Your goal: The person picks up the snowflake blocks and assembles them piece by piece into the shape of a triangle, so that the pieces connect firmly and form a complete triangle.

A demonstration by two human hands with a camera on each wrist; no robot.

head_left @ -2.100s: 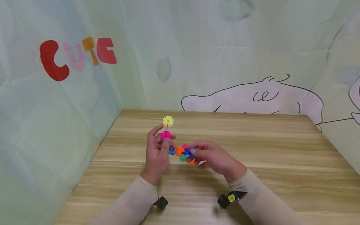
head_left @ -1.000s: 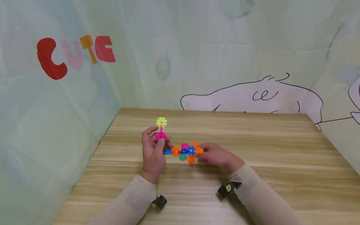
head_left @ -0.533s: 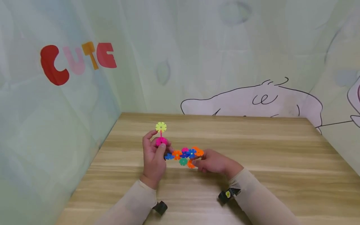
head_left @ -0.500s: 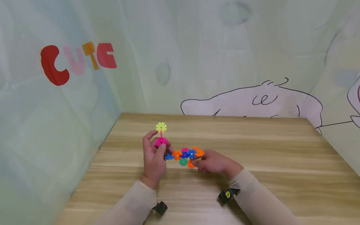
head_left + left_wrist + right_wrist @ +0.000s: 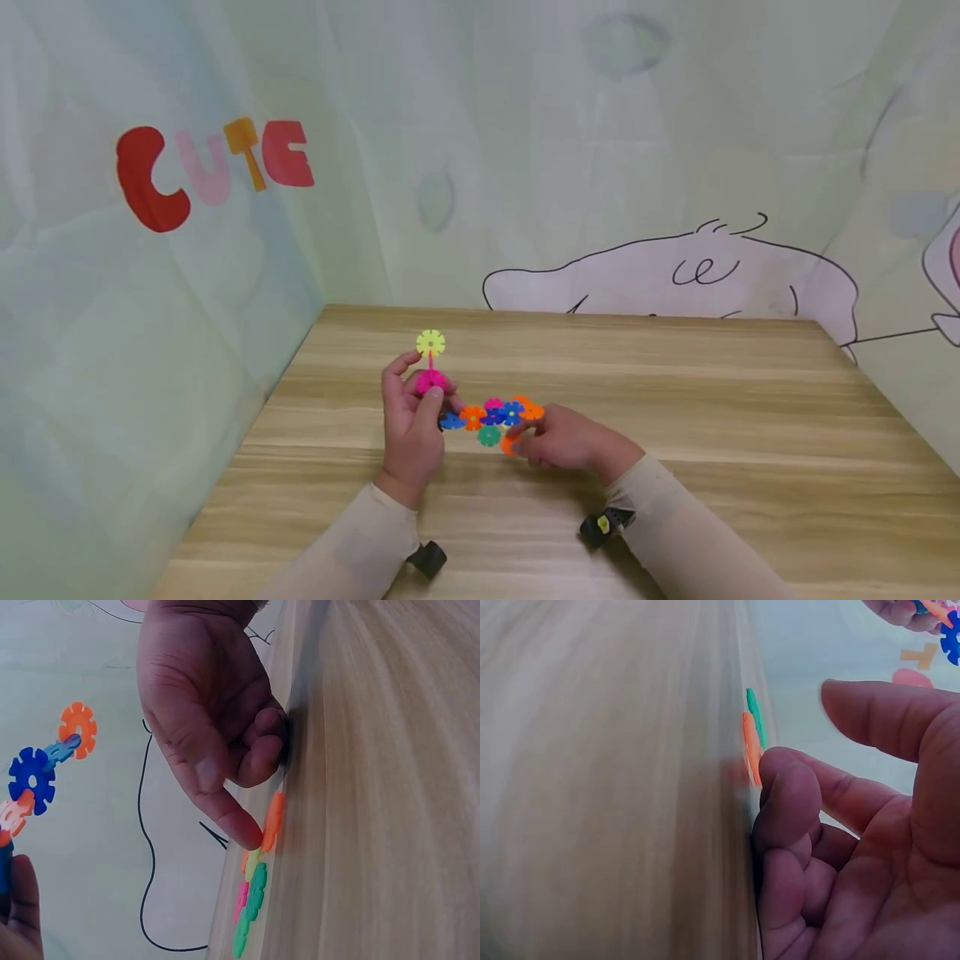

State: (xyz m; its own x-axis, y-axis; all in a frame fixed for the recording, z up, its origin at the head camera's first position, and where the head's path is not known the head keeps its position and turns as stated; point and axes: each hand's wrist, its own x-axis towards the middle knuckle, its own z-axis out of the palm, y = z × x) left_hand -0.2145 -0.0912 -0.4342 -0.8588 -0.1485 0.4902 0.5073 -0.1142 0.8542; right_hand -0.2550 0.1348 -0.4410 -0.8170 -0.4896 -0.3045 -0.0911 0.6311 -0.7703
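My left hand (image 5: pixel 412 442) pinches a chain of flower-shaped snowflake discs at a pink disc (image 5: pixel 431 382). A yellow disc (image 5: pixel 431 343) tops the chain. From the left hand, the chain runs right through a dark blue disc (image 5: pixel 32 780) to an orange end disc (image 5: pixel 78 729), raised above the table. My right hand (image 5: pixel 573 437) is low at the table, thumb apart, its index fingertip at the loose discs. Among these lie an orange disc (image 5: pixel 274 823), a green disc (image 5: pixel 257 889) and a pink disc (image 5: pixel 241 900). The right hand partly covers them in the head view.
The wooden table (image 5: pixel 675 375) reaches back to a printed cloth wall (image 5: pixel 525 167). Another cloth wall (image 5: pixel 172 333) with coloured letters stands along the left edge. Black wrist cameras sit under both sleeves, one of them a dark block (image 5: pixel 429 559) at the left wrist.
The right hand has let go of the chain's right part and moved down to the loose discs. The left hand has shifted slightly left, keeping its pinch on the chain.
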